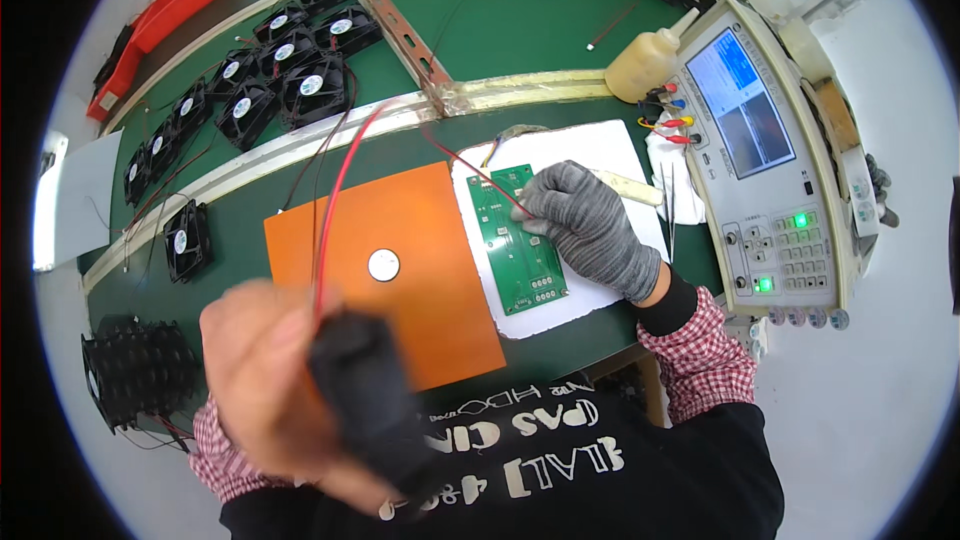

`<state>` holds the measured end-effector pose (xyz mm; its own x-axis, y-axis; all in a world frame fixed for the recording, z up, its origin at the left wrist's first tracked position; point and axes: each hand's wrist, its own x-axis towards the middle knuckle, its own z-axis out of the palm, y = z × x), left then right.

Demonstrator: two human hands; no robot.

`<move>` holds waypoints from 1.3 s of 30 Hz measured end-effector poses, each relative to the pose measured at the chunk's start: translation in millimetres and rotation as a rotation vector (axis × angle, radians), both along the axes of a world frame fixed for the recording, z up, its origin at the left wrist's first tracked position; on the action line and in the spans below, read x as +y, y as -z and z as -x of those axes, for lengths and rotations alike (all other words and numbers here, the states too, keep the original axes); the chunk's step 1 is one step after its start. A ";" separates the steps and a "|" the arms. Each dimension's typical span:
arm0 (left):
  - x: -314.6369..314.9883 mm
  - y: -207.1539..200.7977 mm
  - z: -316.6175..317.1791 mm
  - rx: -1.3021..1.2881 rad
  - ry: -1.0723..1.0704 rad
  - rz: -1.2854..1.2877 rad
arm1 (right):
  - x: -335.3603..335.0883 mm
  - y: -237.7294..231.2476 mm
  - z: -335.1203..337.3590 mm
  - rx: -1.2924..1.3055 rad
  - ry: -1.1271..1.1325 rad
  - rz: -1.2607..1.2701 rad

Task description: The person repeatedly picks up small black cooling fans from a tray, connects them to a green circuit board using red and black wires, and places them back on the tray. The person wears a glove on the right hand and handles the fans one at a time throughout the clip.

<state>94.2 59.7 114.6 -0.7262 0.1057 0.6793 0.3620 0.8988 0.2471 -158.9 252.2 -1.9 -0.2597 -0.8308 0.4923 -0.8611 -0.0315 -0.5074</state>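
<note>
My bare left hand (262,370) is closed round a black cooling fan (368,385), blurred and lifted near my chest. From the fan a red wire (335,190) loops up and across to my right hand (590,225), which wears a grey knit glove. Pinched fingertips there grip the wire's end, over the upper part of a green circuit board (525,265); whether a plug touches the board is hidden. The board lies on a white foam sheet (590,310). Beside it is an orange mat (430,325) bearing a round white label (384,265).
Several black fans (285,50) stand beyond a pale rail at the far left; more fans are stacked (140,370) at the left edge. A bench instrument with a screen (740,105) stands at the right, near a yellowish bottle (642,65) and tweezers (672,205). A red bin (185,5) is far left.
</note>
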 end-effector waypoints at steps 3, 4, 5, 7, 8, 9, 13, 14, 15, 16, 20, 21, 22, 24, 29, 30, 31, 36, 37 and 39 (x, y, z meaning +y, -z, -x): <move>-1.8 10.5 58.7 0.152 0.034 0.266 | 3.0 2.4 -1.6 0.025 0.014 -0.009; -16.0 15.8 85.3 0.256 0.018 0.336 | 4.3 2.3 -0.7 0.021 0.019 -0.013; -30.8 22.5 112.7 0.368 -0.004 0.397 | 4.2 -0.6 1.1 -0.114 -0.017 -0.006; -52.6 42.5 137.8 0.292 -0.290 0.084 | 5.4 -1.1 -2.3 -0.337 0.039 0.054; -69.6 39.2 134.2 0.093 -0.473 0.239 | 6.1 0.4 -3.7 -0.456 0.064 0.080; -90.4 46.4 129.1 -0.041 -0.604 0.386 | 6.8 2.7 -1.6 -0.508 0.082 0.092; -146.8 88.1 106.6 -0.288 -0.752 0.521 | 2.2 -10.3 -4.1 -0.513 0.129 0.016; -144.4 84.8 105.1 -0.285 -0.739 0.512 | 2.5 -11.8 -7.4 -0.626 0.091 0.053; -134.0 83.6 96.1 -0.248 -0.694 0.394 | 2.3 -12.3 -11.7 -0.740 0.049 0.090; -109.9 76.6 100.1 -0.155 -0.621 0.315 | 6.2 -14.0 -13.1 -0.837 0.036 0.136; -8.1 47.5 79.0 0.214 -0.077 0.253 | 4.1 -39.7 -41.7 -1.108 -0.215 -0.158; 12.0 45.7 68.7 0.325 0.088 0.268 | -2.0 -39.0 -53.4 -1.140 -0.327 -0.209; 28.7 31.6 50.5 0.214 0.176 0.286 | -4.8 -36.6 -59.9 -1.122 -0.469 -0.240; 36.3 39.7 37.6 0.481 0.044 0.289 | -6.0 -41.1 -68.3 -1.049 -0.744 -0.324; -73.8 -15.8 5.8 0.508 -0.706 0.063 | 19.5 -39.7 -62.1 -1.032 -0.954 -0.487; -97.2 -17.8 -1.3 0.484 -0.757 -0.094 | 19.6 -42.3 -53.5 -1.003 -0.879 -0.468; -109.7 -16.1 -6.4 0.422 -0.770 -0.316 | 20.0 -47.0 -44.8 -0.973 -0.803 -0.447; -30.2 30.4 24.8 -0.258 -0.399 -0.415 | 9.9 -35.7 -9.1 -0.724 -0.127 -0.109; -22.3 48.2 25.7 -0.362 -0.307 -0.482 | 5.3 -30.4 -8.2 -0.726 -0.076 -0.098; -3.9 59.9 35.8 -0.452 -0.281 -0.346 | 2.2 -18.1 -5.3 -0.630 -0.005 -0.094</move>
<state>58.4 55.8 54.7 -0.9174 -0.3015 0.2597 -0.0843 0.7850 0.6138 -153.6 254.4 16.2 -0.4715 -0.8650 0.1720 -0.3969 0.0340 -0.9172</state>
